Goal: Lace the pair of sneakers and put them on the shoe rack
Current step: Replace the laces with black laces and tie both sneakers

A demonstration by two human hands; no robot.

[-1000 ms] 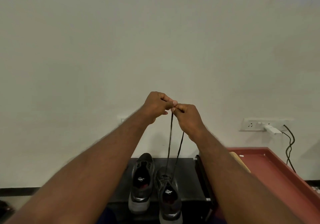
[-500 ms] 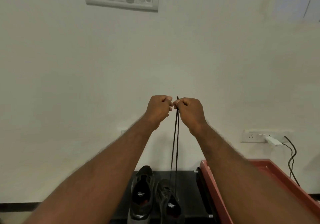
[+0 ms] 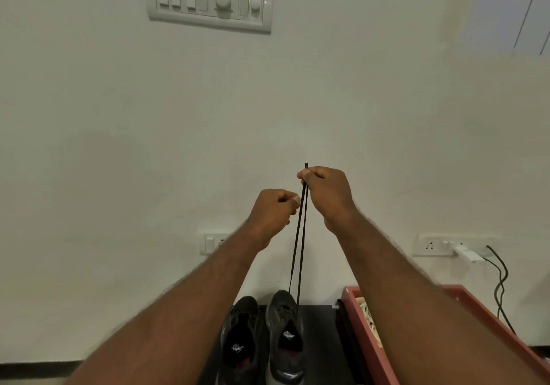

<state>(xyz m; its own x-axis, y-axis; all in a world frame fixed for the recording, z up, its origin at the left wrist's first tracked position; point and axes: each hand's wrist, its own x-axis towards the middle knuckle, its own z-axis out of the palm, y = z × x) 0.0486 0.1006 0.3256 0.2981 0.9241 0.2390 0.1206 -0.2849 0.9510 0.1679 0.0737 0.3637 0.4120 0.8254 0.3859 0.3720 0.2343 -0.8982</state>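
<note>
Two dark grey sneakers stand side by side on a black shoe rack top (image 3: 318, 325) at the bottom middle, the left sneaker (image 3: 242, 340) and the right sneaker (image 3: 285, 337). A black lace (image 3: 299, 250) rises from the right sneaker as two taut strands. My right hand (image 3: 326, 195) pinches both lace ends high up, the tips poking above my fingers. My left hand (image 3: 275, 212) is lower, its curled fingers and thumb touching the strands from the left.
A red tray-like box (image 3: 372, 340) stands right of the rack. The wall carries a switch panel (image 3: 208, 0) above, a small socket (image 3: 212, 241) behind my left wrist, and a socket with a white plug and black cable (image 3: 464, 253) at right.
My right hand now holds both lace ends together and has stayed high, while my left hand has dropped lower along the strands. My head has tilted up, showing more wall.
</note>
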